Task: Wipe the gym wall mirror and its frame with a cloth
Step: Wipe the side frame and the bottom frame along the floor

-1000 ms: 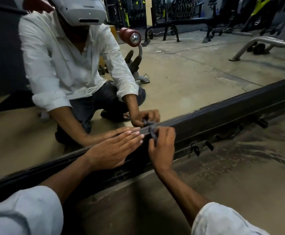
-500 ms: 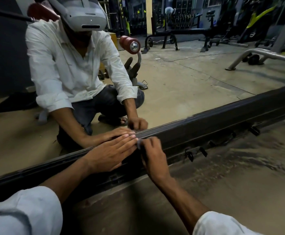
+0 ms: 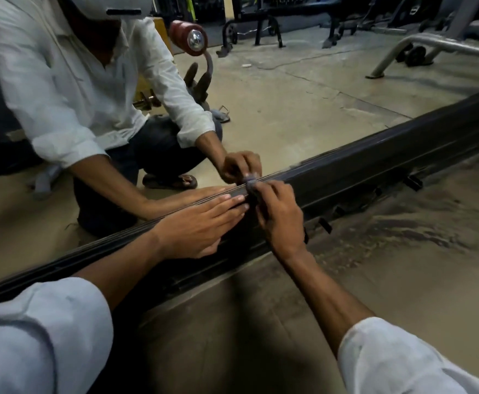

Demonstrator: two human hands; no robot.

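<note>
Dusty concrete floor fills the lower half of the head view, streaked with pale swirls toward the right. Along it runs the dark frame of the wall mirror, rising from the lower left to the right edge of the picture. Small black clips stick out beneath the frame's lower edge.

The left hand lies flat on the frame, fingers straight and together, holding nothing, with its fingertips near the frame's upper edge. Just beside it, the right hand pinches a small grey cloth between curled fingers, pressing it against the frame's upper edge where it meets the glass. The two hands almost touch.

To the right of the right hand the frame runs bare to the edge of the picture. The glass reflects the crouching person, a red roller pad and a grey steel tube.
</note>
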